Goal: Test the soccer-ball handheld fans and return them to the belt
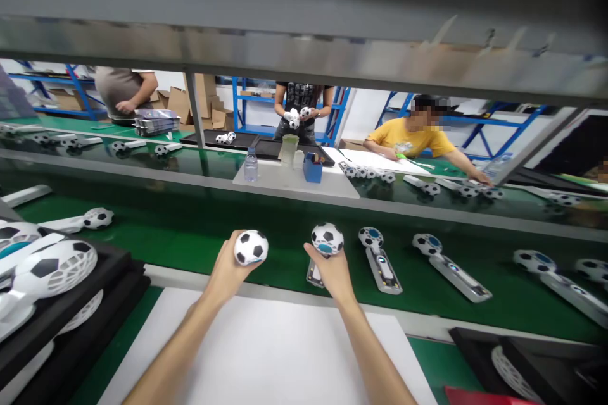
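Above the far edge of the white sheet [266, 342], my left hand [227, 266] is closed around a white handheld fan [251, 247] with a black-patterned soccer-ball head. My right hand [335, 269] grips a second soccer-ball fan [327, 238], which has a blue patch low on its ball. Just behind that hand a pale handle [314, 273] shows; I cannot tell whether it belongs to the held fan. Both balls are raised and apart. To the right, another fan [380, 261] lies on the green conveyor belt [175, 237].
Black foam trays [111, 272] with large fans are stacked at left; another tray [479, 345] sits lower right. More fans [451, 266] lie along the belt. Beyond are a water bottle [251, 166], a blue box [312, 168] and several co-workers. A metal beam [304, 44] crosses overhead.
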{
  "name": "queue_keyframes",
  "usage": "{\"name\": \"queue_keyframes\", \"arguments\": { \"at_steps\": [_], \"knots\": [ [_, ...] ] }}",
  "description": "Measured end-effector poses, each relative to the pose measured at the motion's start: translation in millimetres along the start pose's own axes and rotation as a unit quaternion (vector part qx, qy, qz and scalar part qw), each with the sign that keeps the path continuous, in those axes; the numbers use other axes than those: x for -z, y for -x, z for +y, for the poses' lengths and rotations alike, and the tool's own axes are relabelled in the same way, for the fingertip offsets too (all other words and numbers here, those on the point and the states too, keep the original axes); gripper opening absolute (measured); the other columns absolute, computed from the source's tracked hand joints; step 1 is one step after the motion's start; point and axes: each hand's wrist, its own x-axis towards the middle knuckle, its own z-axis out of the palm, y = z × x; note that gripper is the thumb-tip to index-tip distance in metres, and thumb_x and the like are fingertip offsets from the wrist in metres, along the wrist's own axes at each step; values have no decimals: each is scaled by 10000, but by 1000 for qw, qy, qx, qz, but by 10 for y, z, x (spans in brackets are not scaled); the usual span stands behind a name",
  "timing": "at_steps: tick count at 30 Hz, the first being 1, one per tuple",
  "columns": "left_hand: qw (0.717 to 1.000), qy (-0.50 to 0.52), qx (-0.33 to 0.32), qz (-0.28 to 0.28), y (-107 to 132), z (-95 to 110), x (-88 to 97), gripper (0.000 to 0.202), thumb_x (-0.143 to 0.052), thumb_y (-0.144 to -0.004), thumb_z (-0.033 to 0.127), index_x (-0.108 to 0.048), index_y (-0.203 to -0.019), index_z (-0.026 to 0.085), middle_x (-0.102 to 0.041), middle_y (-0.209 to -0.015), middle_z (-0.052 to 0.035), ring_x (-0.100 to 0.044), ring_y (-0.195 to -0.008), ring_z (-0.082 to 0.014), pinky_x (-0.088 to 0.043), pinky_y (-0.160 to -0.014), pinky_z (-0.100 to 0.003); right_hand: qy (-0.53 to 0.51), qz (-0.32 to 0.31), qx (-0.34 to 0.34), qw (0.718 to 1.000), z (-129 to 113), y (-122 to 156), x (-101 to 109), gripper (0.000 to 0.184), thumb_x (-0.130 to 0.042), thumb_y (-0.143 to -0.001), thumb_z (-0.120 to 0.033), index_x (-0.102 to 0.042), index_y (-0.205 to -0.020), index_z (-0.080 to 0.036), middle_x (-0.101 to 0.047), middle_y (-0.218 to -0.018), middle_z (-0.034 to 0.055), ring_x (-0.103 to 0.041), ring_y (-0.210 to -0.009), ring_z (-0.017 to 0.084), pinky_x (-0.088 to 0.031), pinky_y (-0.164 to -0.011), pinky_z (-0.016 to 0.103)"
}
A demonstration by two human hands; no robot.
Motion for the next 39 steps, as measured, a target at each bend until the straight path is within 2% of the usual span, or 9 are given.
{"name": "queue_keyframes", "arguments": {
  "at_steps": [4,8,14,18,24,28,31,34,39],
  "knots": [
    [992,-122,-13,-17,7,-214,-84,514,-621,-831,448,-488,-1250,182,-631,-1122,-120,-593,-1056,-310,-491,-887,-453,134,-22,-13,991,63,24,-29,562,-614,-836,-320,-481,-1341,-113,-631,-1200,179,-617,-1084,339,-463,-916,453],
    [975,-221,-29,-24,39,-340,-152,322,-459,-929,426,-596,-1080,176,-585,-1210,-153,-459,-1214,-361,-372,-1028,-532,219,-48,-17,974,-52,56,77,403,-631,-790,-175,-608,-1182,-80,-587,-1221,217,-550,-1169,371,-412,-978,517],
    [960,-278,-33,-16,2,-411,-175,379,-384,-966,359,-608,-1178,138,-525,-1300,-189,-368,-1307,-368,-322,-1088,-528,169,-39,94,980,-858,474,699,443,-525,-931,-402,-541,-1332,-214,-587,-1319,96,-551,-1219,236,-464,-957,334],
    [959,-280,-34,-1,-29,-437,-150,426,-390,-967,353,-582,-1262,115,-530,-1270,-189,-393,-1265,-354,-340,-1092,-488,132,-41,115,984,-1158,1143,1019,304,-550,-919,-476,-642,-1089,-242,-691,-997,51,-648,-903,220,-489,-772,326],
    [964,-262,-41,-9,-21,-411,-142,428,-508,-918,427,-637,-1207,139,-542,-1205,-171,-404,-1238,-353,-358,-1082,-467,312,-231,-134,912,-567,2205,1102,409,-444,-942,-566,-625,-786,-234,-679,-771,70,-612,-731,262,-396,-656,360],
    [970,-239,-46,15,-17,-396,-121,338,-533,-902,363,-665,-1139,162,-555,-1175,-151,-419,-1221,-334,-367,-1076,-440,232,-242,-271,902,-204,2750,919,460,-643,-791,-431,-607,-1193,-208,-693,-787,69,-649,-762,290,-425,-706,359],
    [972,-227,-45,37,-30,-409,-112,280,-531,-887,289,-674,-1100,176,-571,-1158,-139,-439,-1202,-328,-380,-1064,-435,177,-212,-308,910,-188,2965,687,782,-659,-729,-320,-386,-1444,-160,-701,-914,76,-660,-837,283,-453,-742,345],
    [974,-218,-42,43,-49,-432,-115,243,-533,-866,237,-687,-1048,190,-593,-1126,-129,-463,-1180,-330,-397,-1048,-440,173,-154,-318,919,-278,3028,491,792,-631,-709,-210,-362,-1453,-174,-641,-1188,119,-631,-1030,277,-442,-887,347],
    [978,-201,-39,45,-60,-449,-107,222,-530,-854,206,-690,-1008,197,-612,-1097,-120,-482,-1161,-325,-407,-1040,-441,46,-147,-317,936,-302,3035,447,759,-554,-720,-179,-323,-1443,-169,-654,-1011,78,-616,-886,252,-452,-811,350]
  ]
}}
